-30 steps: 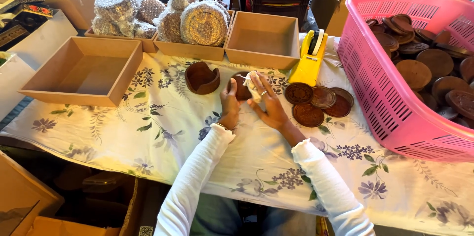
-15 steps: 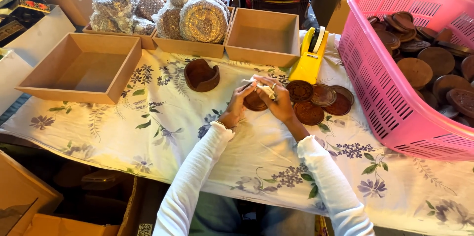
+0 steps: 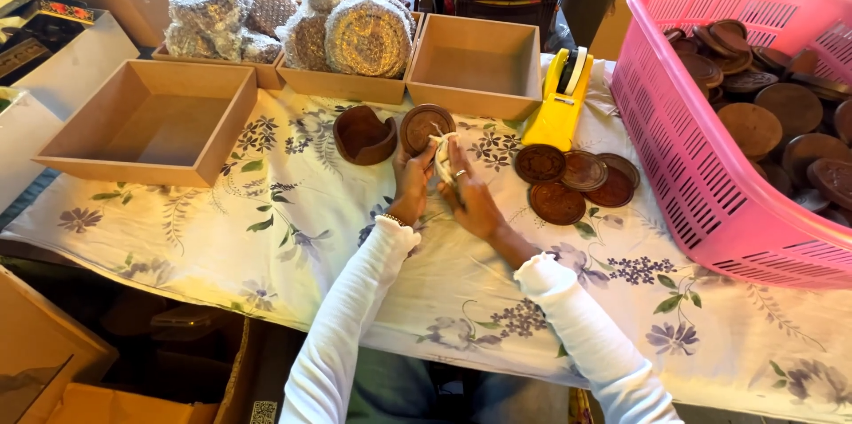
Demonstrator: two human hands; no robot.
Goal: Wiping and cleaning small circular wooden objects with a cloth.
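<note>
Left hand (image 3: 413,177) and right hand (image 3: 470,198) meet at table centre, both pinching a pale strip (image 3: 440,153) between the fingertips; what the strip is made of is hard to make out. Left fingers also touch the lower edge of a round brown carved disc (image 3: 426,125) standing tilted at the hands' 12 o'clock. Whether the strip is attached to the disc cannot be told; the fingers hide the join.

Curved brown wooden holder (image 3: 364,135) sits just beside the disc, at 10 o'clock of the hands. Four flat brown coasters (image 3: 572,180) lie overlapping at 3 o'clock, near the right hand, apart from it. Yellow tape dispenser (image 3: 559,100) stands at 1 o'clock, just beside an open cardboard box (image 3: 477,69).

Larger open box (image 3: 151,122) at 9 o'clock, well apart. Bubble-wrapped round bundles (image 3: 293,20) fill boxes at 11 o'clock; contents blurred by the wrap. Pink plastic basket (image 3: 683,149) at 3 o'clock holds many brown discs; its right side is cut off by the frame edge. Floral tablecloth (image 3: 293,229) covers the table. White sleeves cover both forearms.
</note>
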